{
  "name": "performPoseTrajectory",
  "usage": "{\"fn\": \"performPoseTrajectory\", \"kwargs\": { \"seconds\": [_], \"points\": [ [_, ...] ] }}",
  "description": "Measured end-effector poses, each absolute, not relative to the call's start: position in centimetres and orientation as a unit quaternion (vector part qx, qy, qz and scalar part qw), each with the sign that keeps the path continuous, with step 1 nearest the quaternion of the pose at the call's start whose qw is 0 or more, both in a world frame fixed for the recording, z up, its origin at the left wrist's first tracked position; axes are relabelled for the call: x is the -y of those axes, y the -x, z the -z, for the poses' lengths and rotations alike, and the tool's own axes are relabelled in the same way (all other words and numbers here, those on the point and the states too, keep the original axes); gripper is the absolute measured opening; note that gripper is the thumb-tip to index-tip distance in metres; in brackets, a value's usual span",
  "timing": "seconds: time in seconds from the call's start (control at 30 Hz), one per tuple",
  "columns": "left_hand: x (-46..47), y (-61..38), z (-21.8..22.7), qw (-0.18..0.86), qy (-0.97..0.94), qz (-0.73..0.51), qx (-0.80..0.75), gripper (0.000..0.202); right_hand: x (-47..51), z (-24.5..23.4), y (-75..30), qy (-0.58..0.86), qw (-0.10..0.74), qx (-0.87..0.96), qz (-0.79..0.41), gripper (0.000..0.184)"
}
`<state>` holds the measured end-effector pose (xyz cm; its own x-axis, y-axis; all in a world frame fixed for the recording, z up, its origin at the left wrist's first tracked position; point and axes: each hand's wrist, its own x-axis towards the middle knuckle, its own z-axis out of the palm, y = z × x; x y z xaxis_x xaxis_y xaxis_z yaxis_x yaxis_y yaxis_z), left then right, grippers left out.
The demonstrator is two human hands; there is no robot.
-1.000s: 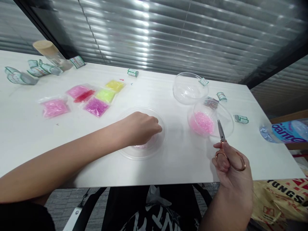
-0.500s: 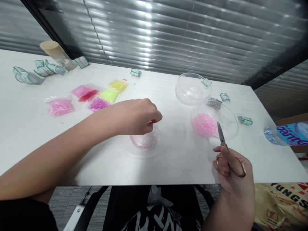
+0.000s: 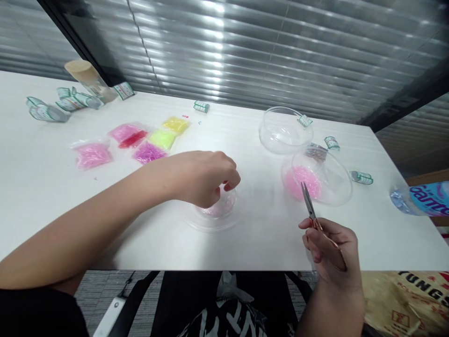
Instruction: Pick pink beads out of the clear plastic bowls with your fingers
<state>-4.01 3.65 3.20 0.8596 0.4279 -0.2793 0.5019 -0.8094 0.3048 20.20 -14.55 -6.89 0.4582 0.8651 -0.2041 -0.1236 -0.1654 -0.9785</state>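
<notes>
My left hand [image 3: 210, 175] is over a clear round dish [image 3: 215, 227], its fingers bent down and curled together. Whatever the fingertips may hold is hidden. Pale pink, glittery material [image 3: 224, 203] shows in the dish just under them. On the right, scissors [image 3: 309, 206] with copper-coloured handles are gripped in my right hand [image 3: 333, 248]. Their blades point up and away, slightly parted at the tips. Just beyond those tips lies a pile of pink bits [image 3: 303, 181] in a clear container, with a transparent round lid or dish [image 3: 336, 182] overlapping it.
Small bags of pink, red, purple [image 3: 149, 152], green and yellow bits lie at left. A clear tub [image 3: 286, 135] stands behind the pink pile. Crumpled green-and-white packets [image 3: 45, 110] are scattered along the back and right. A bottle [image 3: 426, 199] is at the right edge.
My left hand has dipped lower over the dish, its fingers tilting downward. My right hand has shifted left with the scissors, bringing the blades in front of the pink pile.
</notes>
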Motion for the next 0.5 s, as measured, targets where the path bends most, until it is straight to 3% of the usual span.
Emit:
{"fn": "performPoseTrajectory", "kwargs": {
  "seconds": [0.5],
  "points": [
    [-2.7, 2.0, -0.4, 0.114, -0.962, 0.168, -0.182, 0.022, 13.9, 7.8, -20.0, 0.616, 0.59, 0.279, -0.442, 0.015]
  ]
}}
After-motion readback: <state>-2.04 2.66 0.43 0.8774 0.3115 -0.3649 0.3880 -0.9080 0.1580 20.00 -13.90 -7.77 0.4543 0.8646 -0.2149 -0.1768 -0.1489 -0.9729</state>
